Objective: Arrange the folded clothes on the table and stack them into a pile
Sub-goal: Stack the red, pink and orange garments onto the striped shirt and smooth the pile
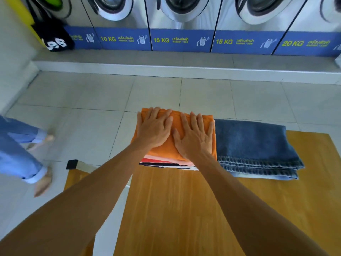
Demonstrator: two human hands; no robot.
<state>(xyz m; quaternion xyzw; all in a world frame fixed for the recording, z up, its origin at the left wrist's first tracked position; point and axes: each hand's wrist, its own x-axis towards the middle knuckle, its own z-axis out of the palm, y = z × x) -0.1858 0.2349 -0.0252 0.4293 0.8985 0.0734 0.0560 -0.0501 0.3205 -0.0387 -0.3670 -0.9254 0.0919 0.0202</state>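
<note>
washer panels (184, 40): 10 KG, 15 KG, 20 KG

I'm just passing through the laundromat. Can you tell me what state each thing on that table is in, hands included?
Left hand: flat, fingers spread, pressing on the orange garment.
Right hand: flat, pressing beside it.
Orange garment: folded, top of the pile.
Pile: several folded layers, edges roughly aligned.
Jeans: folded, lying right of the pile, not yet stacked.
Table: wooden, bare in front.

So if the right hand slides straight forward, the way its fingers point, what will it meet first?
Probably nothing on the table. The right hand lies flat on the orange cloth, fingers near its far edge. Beyond that only floor shows. The jeans lie off to the side.
</note>
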